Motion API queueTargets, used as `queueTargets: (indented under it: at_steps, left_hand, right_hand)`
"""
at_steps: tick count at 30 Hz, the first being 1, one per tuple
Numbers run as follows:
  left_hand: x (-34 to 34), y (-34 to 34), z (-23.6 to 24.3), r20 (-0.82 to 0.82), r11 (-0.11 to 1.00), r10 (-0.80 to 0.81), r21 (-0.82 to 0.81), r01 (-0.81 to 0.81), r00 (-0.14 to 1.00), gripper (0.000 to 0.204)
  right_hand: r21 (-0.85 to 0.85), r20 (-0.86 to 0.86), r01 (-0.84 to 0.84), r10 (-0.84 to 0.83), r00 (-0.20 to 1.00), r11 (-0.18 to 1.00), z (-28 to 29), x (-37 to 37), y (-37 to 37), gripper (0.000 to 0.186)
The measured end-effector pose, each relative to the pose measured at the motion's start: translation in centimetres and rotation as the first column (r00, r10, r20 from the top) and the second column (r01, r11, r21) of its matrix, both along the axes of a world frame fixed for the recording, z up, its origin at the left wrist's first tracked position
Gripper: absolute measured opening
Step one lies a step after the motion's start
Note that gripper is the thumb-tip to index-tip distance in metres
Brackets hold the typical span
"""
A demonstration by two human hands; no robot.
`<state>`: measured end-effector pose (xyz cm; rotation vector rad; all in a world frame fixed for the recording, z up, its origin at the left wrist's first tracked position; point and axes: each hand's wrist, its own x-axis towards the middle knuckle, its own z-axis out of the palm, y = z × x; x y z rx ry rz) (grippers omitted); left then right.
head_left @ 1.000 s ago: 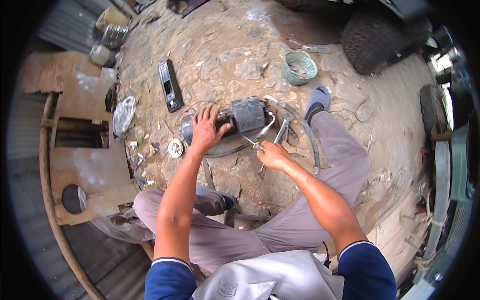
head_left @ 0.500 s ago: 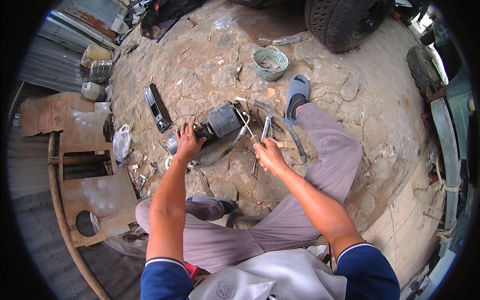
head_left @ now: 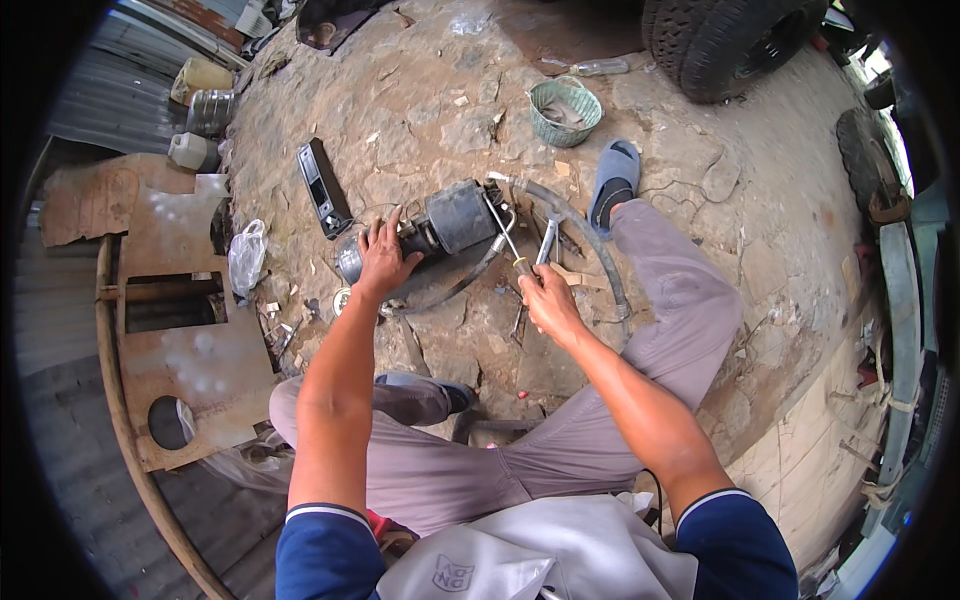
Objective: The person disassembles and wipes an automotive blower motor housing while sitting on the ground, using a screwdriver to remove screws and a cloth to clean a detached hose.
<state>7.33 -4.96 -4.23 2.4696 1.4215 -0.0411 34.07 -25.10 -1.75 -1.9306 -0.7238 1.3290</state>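
A machine with a dark cylindrical motor (head_left: 458, 218) lies on its side on the rocky ground in front of me. My left hand (head_left: 385, 258) rests on its left part, fingers spread over the top. In my right hand (head_left: 552, 302) is a screwdriver (head_left: 507, 233) with a pale yellowish handle. Its thin shaft points up and left to the motor's right end; whether the tip touches is too small to tell. A grey hose (head_left: 590, 245) curves to the right of the motor. Beside the screwdriver lies a grey metal tool (head_left: 549, 240), partly hidden by my hand.
A black rectangular case (head_left: 322, 187) lies beyond the machine. Farther off are a green basket (head_left: 562, 128) holding small things and a vehicle tyre (head_left: 690, 50). Rusty sheet metal (head_left: 185, 390) and a clear plastic bag (head_left: 247, 260) are at left. My bent legs flank the work.
The whole view has shifted a little, so things appear slightly to the right. My left hand stays on the machine, and my right hand keeps the screwdriver at the motor's end.
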Motion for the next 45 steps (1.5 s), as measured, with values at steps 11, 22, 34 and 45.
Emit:
queueTargets:
  at_steps: [11,22,34,45]
  left_hand:
    - [0.0,0.5,0.0,0.003,1.0,0.014,0.004,-0.014,1.0,0.104]
    - [0.2,0.7,0.4,0.016,1.0,0.026,-0.015,-0.025,1.0,0.106]
    - [0.1,0.6,0.1,-0.005,0.999,0.034,-0.01,-0.034,0.999,0.108]
    - [0.7,0.2,0.2,0.027,1.0,0.022,-0.018,-0.021,0.999,0.108]
  right_hand:
    - [0.026,-0.015,0.01,-0.009,1.0,1.0,-0.5,0.0,0.6,0.038]
    - [0.012,-0.035,0.004,-0.004,0.999,1.0,0.2,0.0,0.6,0.035]
    - [-0.13,-0.708,0.262,-0.275,0.651,0.956,3.3,0.9,0.3,0.024]
    - [0.069,0.172,-0.004,-0.008,0.985,0.998,-1.8,-0.7,0.0,0.041]
